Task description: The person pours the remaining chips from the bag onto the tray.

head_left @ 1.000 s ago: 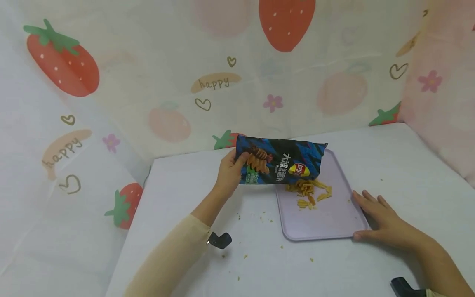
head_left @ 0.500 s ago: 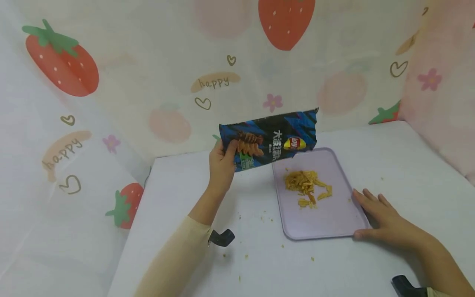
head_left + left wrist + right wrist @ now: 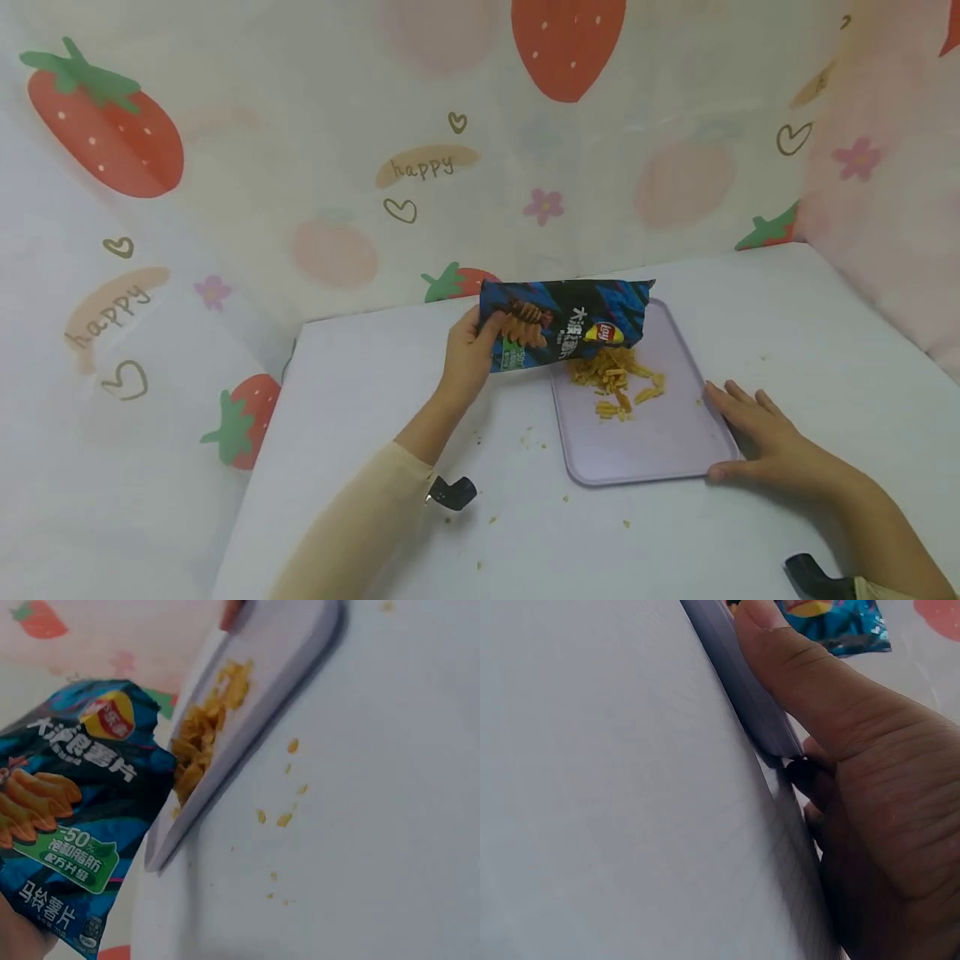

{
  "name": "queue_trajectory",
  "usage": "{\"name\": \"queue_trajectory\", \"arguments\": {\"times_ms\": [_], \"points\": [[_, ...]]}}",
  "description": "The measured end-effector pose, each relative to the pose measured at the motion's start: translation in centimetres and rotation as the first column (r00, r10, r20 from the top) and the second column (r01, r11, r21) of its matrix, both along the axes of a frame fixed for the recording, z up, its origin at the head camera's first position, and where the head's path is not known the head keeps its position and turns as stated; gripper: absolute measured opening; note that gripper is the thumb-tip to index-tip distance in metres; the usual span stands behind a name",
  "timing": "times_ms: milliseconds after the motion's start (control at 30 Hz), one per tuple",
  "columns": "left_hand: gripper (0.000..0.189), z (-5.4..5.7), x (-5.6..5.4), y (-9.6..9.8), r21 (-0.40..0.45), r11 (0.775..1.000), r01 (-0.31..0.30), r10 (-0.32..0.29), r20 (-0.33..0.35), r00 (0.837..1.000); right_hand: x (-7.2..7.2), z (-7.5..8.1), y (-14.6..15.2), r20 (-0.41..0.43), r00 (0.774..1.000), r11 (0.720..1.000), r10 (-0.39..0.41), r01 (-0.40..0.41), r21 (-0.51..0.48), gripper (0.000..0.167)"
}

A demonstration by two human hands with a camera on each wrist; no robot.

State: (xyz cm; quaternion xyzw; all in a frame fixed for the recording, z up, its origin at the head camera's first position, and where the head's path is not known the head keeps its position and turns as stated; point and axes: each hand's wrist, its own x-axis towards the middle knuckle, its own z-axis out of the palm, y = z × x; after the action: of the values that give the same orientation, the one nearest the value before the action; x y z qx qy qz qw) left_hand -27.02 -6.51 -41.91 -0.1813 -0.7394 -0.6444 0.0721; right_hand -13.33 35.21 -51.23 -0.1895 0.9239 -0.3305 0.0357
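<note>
My left hand (image 3: 467, 357) grips the left end of a dark blue bag of potato chips (image 3: 558, 321), thumb on its printed front. The bag lies sideways in the air, its right end over the far part of a pale purple tray (image 3: 645, 450). Below it, a pile of broken yellow chips (image 3: 609, 371) sits on the tray, partly hidden by the bag. In the left wrist view the bag (image 3: 82, 772) hangs beside the chips (image 3: 199, 742). My right hand (image 3: 783, 446) rests with spread fingers against the tray's right edge and near corner; its thumb (image 3: 780, 667) touches the rim.
Chip crumbs (image 3: 285, 819) are scattered on the white table (image 3: 525, 533) left of and in front of the tray. A cloth backdrop (image 3: 315, 125) printed with strawberries stands behind the table and along its sides.
My left hand raised the bag up and left with its right end tilted up, then lowered it back over the tray. More of the chip pile shows. The right hand stays at the tray.
</note>
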Motion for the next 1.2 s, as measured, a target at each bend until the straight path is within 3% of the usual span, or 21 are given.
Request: {"name": "queue_trajectory", "arguments": {"times_ms": [167, 333, 533, 767, 1033, 1200], "points": [[0.032, 1.0, -0.3, 0.0, 0.008, 1.0, -0.019, 0.019, -0.068, 0.997, 0.0, 0.4, 0.0, 0.032, 0.999, 1.0, -0.015, 0.015, -0.002, 0.113], [0.032, 0.6, -0.6, -0.2, -0.101, 0.995, 0.007, -0.009, -0.016, 1.0, 0.4, 0.8, -0.1, 0.065, 0.998, 1.0, -0.02, 0.022, -0.023, 0.113], [0.037, 2.5, -0.7, -0.7, -0.017, 1.0, 0.019, -0.02, -0.028, 0.999, 0.1, 0.7, -0.1, 0.046, 0.999, 1.0, -0.017, 0.017, -0.001, 0.114], [0.036, 1.8, -0.6, -1.0, -0.047, 0.998, 0.04, -0.04, -0.007, 0.999, 0.2, 0.3, -0.2, 0.056, 0.998, 1.0, -0.016, 0.017, -0.02, 0.113], [0.03, 2.8, -0.3, -0.8, -0.048, 0.997, 0.065, -0.066, -0.034, 0.997, 0.5, 0.3, -0.3, 0.091, 0.995, 0.999, -0.026, 0.028, -0.019, 0.114], [0.031, 3.3, -0.2, -0.6, -0.006, 0.997, 0.074, -0.074, -0.045, 0.996, 0.3, 0.3, -0.3, 0.046, 0.999, 1.0, -0.01, 0.011, -0.012, 0.112]]}}
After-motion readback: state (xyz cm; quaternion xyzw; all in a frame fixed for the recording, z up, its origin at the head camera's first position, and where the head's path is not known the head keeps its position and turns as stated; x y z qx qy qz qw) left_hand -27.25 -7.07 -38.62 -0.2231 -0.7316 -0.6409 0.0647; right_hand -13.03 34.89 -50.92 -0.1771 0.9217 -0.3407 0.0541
